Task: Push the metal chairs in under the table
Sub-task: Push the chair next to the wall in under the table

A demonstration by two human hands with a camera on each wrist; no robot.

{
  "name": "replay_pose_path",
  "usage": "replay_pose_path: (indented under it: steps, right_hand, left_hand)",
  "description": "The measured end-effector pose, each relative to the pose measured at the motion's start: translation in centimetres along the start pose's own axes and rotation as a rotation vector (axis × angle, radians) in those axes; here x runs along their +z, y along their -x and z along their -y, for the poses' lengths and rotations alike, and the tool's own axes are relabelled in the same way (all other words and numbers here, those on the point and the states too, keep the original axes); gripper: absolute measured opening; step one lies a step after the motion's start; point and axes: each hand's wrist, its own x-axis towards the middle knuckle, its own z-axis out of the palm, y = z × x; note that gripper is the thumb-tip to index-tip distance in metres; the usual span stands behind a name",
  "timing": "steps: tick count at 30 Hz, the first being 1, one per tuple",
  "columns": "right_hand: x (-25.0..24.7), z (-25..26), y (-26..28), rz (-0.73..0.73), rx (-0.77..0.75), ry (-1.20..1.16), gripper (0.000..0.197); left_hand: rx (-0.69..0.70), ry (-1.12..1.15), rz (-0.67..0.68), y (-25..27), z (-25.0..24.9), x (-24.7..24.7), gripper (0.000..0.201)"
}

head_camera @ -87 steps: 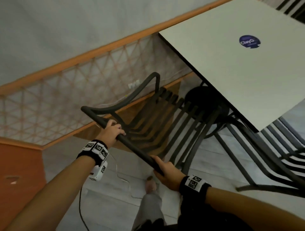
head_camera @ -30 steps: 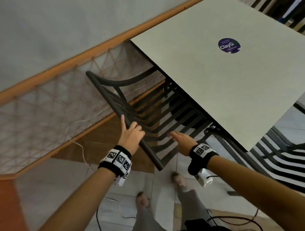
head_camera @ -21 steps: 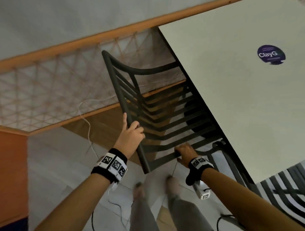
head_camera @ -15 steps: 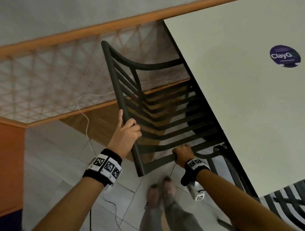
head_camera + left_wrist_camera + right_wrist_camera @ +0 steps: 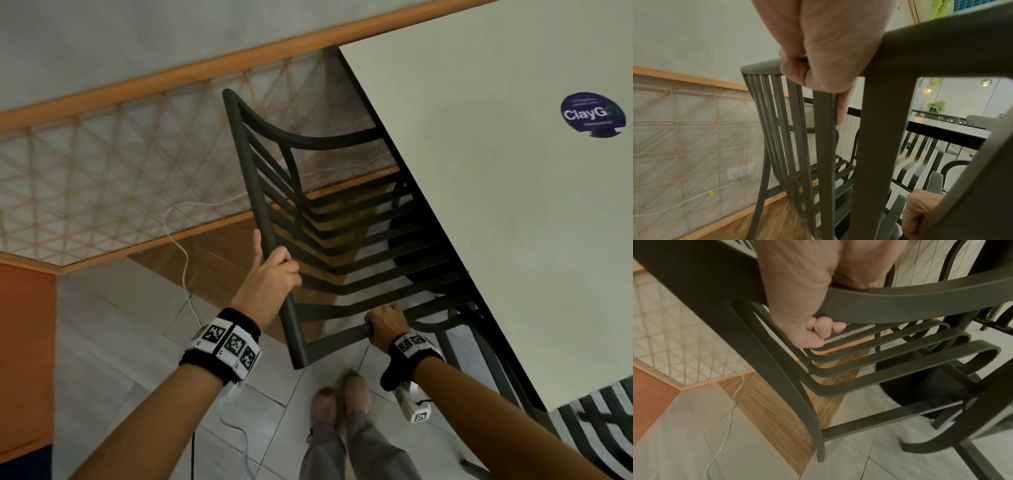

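Pale table across the right of the head view, square-cornered, dark-edged. Round blue sticker on top, reading "ClayG", last letters blurred; small print under it illegible.

Dark metal chair at the table's left edge, seat slats running in beneath the tabletop, backrest top rail and both armrests sticking out. Pushed much deeper than 2.9 s back, when the whole seat stood clear of the table; turned since then to face the table squarely. Second slatted chair at lower right, partly under the table.

Wall panel with diamond lattice behind, framed in wood; white cable trailing down to the tiled floor.

Left hand clenched round the top rail, fingers wrapped, thumb laid along the bar, as half a second ago. Right hand clenched round the near armrest, fingers curled under it; open and reaching a second ago. Marker-patterned wristbands on both wrists. Feet together below the chair back.
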Motion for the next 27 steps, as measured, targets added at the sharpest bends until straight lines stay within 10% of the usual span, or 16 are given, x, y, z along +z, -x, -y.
replay_pose_path:
  steps: [14, 27]
  right_hand:
    - [-0.3, -1.1, 6.8, -0.289, 0.068, -0.127, 0.051]
    - [3.0, -6.4, 26.0, -0.556, 0.142, -0.275, 0.027]
  left_hand:
    - [-0.008, -0.179, 0.340, 1.1, -3.3, -4.2, 0.047]
    - [-0.216, 0.521, 0.288, 7.2, -18.3, -6.3, 0.050]
